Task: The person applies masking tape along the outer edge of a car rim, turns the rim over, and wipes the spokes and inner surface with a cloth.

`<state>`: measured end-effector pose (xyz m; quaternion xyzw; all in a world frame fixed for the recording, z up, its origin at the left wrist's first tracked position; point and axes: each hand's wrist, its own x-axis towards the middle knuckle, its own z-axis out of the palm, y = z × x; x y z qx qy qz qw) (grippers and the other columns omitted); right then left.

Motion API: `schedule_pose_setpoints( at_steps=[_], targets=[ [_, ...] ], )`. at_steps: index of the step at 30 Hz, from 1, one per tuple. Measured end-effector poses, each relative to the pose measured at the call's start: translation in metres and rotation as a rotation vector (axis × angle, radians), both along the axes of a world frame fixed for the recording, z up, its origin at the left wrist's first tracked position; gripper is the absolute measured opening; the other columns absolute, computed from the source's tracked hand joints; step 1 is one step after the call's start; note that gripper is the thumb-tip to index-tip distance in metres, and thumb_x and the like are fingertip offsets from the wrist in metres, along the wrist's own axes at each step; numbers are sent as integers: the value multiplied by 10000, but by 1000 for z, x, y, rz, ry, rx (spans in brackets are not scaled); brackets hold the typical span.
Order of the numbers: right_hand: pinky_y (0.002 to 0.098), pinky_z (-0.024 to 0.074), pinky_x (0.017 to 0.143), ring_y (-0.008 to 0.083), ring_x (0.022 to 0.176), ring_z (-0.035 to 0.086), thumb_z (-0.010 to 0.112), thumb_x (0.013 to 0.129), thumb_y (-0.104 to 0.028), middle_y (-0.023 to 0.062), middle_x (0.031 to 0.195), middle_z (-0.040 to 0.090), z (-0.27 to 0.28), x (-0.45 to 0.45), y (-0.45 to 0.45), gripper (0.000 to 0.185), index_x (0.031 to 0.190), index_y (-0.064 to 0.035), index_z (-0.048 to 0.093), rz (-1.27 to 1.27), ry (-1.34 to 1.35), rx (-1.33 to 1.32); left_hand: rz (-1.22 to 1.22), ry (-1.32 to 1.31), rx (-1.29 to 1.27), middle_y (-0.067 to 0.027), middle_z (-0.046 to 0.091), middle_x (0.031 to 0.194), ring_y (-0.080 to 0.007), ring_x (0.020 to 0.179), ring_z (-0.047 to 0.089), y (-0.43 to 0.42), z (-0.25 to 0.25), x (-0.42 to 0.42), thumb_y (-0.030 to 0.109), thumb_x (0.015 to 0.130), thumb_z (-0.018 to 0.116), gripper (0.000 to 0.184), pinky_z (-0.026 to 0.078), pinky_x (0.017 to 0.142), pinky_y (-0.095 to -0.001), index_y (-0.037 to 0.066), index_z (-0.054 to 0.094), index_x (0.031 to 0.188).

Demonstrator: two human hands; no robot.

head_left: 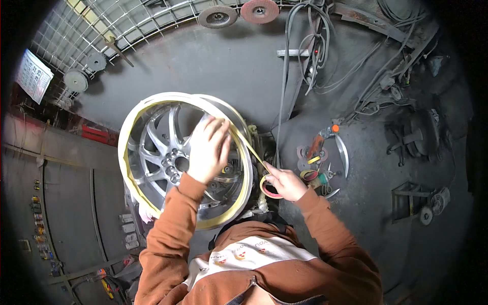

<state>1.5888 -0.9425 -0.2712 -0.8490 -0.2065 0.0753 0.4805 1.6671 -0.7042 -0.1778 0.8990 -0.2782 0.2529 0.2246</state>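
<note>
A silver multi-spoke wheel rim (158, 141) faces up in front of me. Yellowish masking tape (133, 182) runs around its edge, wrinkled at the lower left. My left hand (207, 147) reaches over the rim, fingers stretched out and touching the taped edge at the upper right. Gripped in my right hand (288, 185) is a tape roll (263, 189) with a pinkish-red core. From it a narrow taut strip (254, 151) rises to the rim's edge near my left fingers. Part of another round rim (223, 105) shows behind the first.
On the right lie another tape roll (308, 175), an orange-capped tool (335, 129), discs and small tools. Two abrasive flap discs (217, 17) hang from a wire grid at the top. Cables (288, 66) hang at the upper right, and a metal stand (408, 195) stands at the far right.
</note>
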Motion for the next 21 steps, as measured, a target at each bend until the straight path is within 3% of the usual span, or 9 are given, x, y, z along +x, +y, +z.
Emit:
schedule_pose_setpoints(
  at_steps=[1, 3, 5, 8, 12, 16, 18, 20, 21],
  targets=[
    [435, 471, 651, 394, 747, 606, 491, 941, -263, 245, 790, 595, -12, -5, 0, 463, 1320, -5, 422, 4, 21, -21, 11, -24, -9, -143, 571, 1010, -322, 975, 535, -6, -1, -18, 69, 777, 632, 289, 426, 856, -438, 33, 602, 1062],
    [449, 465, 601, 403, 669, 603, 488, 943, -273, 244, 706, 580, -19, -15, 1, 476, 1328, -7, 403, 11, 45, 10, -49, 135, -93, -113, 583, 840, -284, 743, 543, -17, -12, -57, 71, 785, 616, 194, 432, 680, -389, 36, 611, 975],
    [451, 466, 611, 396, 693, 610, 473, 949, -257, 243, 730, 589, -18, -21, 0, 482, 1344, -1, 370, 51, 91, 15, -85, 285, -72, -90, 559, 732, -283, 668, 542, -32, -24, -100, 90, 776, 637, 100, 444, 618, -375, 37, 619, 858],
    [400, 494, 686, 379, 790, 627, 485, 941, -185, 223, 863, 628, -16, -30, 3, 439, 1320, 13, 389, 84, 180, 85, -163, 387, -87, -104, 592, 840, -271, 759, 572, -54, -54, -147, 126, 729, 714, 217, 474, 680, -356, 20, 622, 894],
    [388, 498, 700, 359, 798, 641, 461, 946, -141, 220, 861, 632, -13, -38, 10, 452, 1349, 27, 343, 144, 305, 130, -80, 465, -58, -113, 578, 982, -292, 906, 541, -70, -77, -183, 216, 685, 766, 387, 440, 779, -380, 22, 600, 976],
    [371, 487, 596, 299, 642, 622, 438, 963, -181, 177, 711, 598, -13, -44, 23, 476, 1368, 35, 314, 94, 337, 90, 137, 470, 31, -91, 562, 1101, -293, 1010, 496, -80, -94, -201, 273, 684, 759, 429, 368, 831, -404, 38, 595, 1002],
    [353, 475, 550, 241, 574, 590, 428, 973, -215, 139, 649, 568, -25, -48, 30, 488, 1367, 47, 308, 97, 350, 125, 171, 438, 57, -71, 586, 1049, -271, 1003, 508, -83, -108, -209, 252, 730, 721, 351, 371, 835, -400, 53, 605, 994],
    [457, 471, 576, 421, 665, 612, 439, 955, -235, 268, 689, 580, -28, -50, 35, 506, 1334, 77, 314, 53, 334, 159, 152, 434, 19, -76, 591, 1015, -270, 968, 518, -86, -119, -215, 200, 722, 717, 313, 366, 825, -400, 52, 604, 975],
    [463, 470, 584, 430, 679, 610, 434, 957, -247, 284, 704, 582, -29, -51, 37, 503, 1300, 108, 341, 34, 340, 153, 128, 430, -18, -80, 597, 981, -269, 934, 528, -87, -123, -217, 147, 715, 713, 281, 362, 814, -400, 50, 603, 955]
  ],
)
